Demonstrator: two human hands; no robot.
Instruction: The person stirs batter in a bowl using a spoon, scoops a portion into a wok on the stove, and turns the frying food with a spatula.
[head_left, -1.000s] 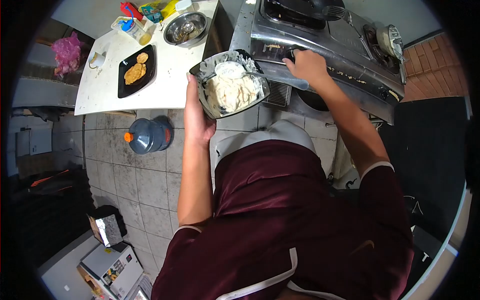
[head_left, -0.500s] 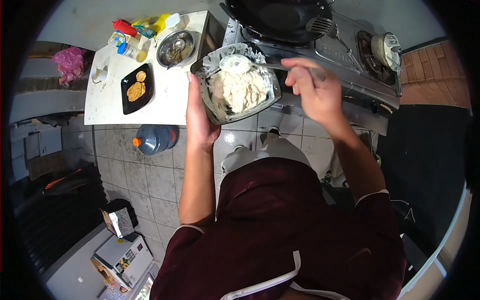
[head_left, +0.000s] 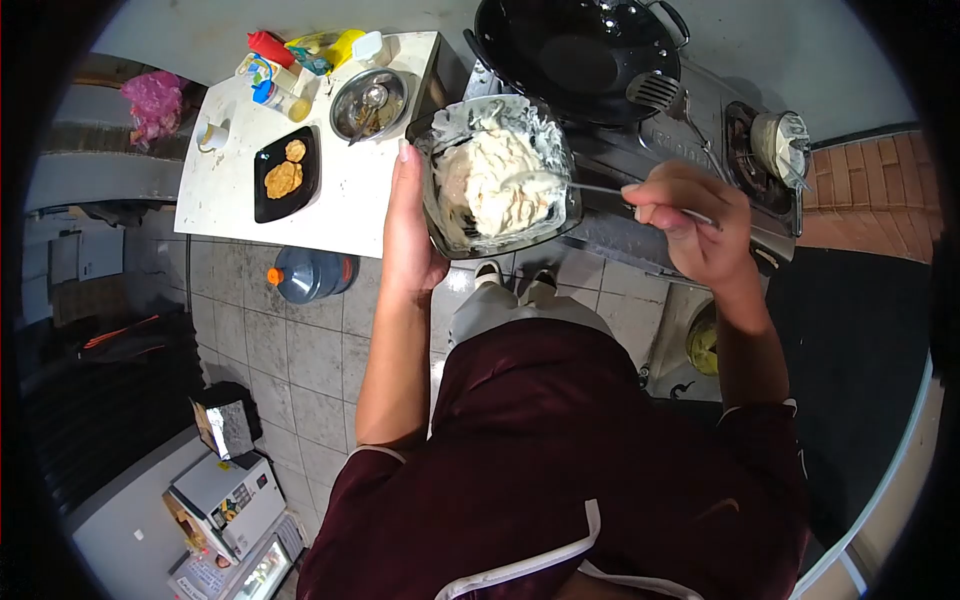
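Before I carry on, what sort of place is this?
Most likely a kitchen: a black wok sits on a metal stove, browned food lies on a black plate on the white table, and the left hand holds a bowl of creamy mixture.

From my end, I see a dark, see-through, square bowl with rounded corners (head_left: 520,243) held off any surface, its left wall in the left hand (head_left: 408,230). It is turned open side up, so I can look straight into it. Pale smears coat the inner walls up to the rim, heaviest on the far side. In the middle I see a thick, lumpy, off-white creamy mixture (head_left: 490,195), piled in soft folds. A slim, grey metal spoon (head_left: 600,189) has its head sunk in that mixture; its handle slants out over the right rim into the right hand's fingers (head_left: 650,205).
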